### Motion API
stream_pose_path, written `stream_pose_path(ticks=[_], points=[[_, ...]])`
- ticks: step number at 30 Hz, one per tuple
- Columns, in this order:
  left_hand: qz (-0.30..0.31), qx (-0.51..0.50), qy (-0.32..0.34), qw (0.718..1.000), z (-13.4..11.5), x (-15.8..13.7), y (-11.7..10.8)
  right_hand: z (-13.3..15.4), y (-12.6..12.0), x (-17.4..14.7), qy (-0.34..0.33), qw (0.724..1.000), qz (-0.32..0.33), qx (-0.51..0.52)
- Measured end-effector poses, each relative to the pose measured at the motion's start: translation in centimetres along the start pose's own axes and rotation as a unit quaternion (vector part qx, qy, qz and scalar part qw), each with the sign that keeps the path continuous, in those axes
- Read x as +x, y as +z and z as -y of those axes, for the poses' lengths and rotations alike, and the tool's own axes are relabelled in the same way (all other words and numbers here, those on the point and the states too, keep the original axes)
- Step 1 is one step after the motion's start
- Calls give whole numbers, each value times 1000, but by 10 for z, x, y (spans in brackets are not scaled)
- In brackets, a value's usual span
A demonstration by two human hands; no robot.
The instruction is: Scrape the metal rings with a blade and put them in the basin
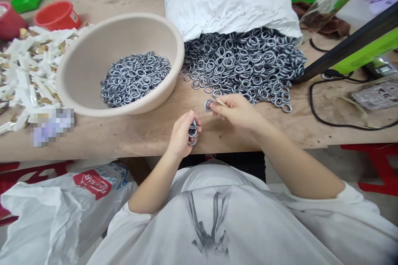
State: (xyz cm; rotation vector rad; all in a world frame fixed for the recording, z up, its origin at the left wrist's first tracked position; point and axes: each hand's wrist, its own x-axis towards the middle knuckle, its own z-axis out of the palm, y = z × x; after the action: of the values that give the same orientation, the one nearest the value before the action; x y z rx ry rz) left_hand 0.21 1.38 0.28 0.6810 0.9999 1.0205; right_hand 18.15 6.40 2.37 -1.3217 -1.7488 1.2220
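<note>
A worker's left hand (182, 134) curls around a clutch of rings (193, 133) at the near edge of the bench (124, 136), while the right hand (236, 109) pinches a ring (207, 105) and a thin pale stick (219, 101) between thumb and fingers. Whether that pinch holds one ring or several is too blurred to tell.

A heap (242, 66) of more rings spreads at 12 o'clock from the right hand, below the mouth of a white bag (230, 4); a bowl (70, 87), partly filled with the same, sits at 10 o'clock from the left.

The likeliest mishap is a spill: a slackened left palm could send rings over the bench edge at 6 o'clock. A poor pinch might let the lone piece slip off the fingertips, and a brush of the right knuckles against the heap could scatter its loose fringe. A tug on the bag might loose more.

Being round, the pinched ring has no long axis; it juts toward 9 o'clock from the right hand, its face tilted partly up. The stick's long axis points toward 10 o'clock. The clutched rings face mixed ways.
</note>
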Motion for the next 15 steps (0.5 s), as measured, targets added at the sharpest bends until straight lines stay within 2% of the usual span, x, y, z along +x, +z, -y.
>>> stream_pose_path(ticks=[2,4,10,15], points=[[15,25,34,999,7,1,6,2,10,-20,3,996,26,90],[23,45,70,996,15,3,10,3,19,-33,-8,992,11,126],[-27,165,191,967,20,6,9,-2,31,-44,-53,990,-92,91],[-53,286,268,919,12,-1,8,-4,26,-44,-69,983,-157,69]])
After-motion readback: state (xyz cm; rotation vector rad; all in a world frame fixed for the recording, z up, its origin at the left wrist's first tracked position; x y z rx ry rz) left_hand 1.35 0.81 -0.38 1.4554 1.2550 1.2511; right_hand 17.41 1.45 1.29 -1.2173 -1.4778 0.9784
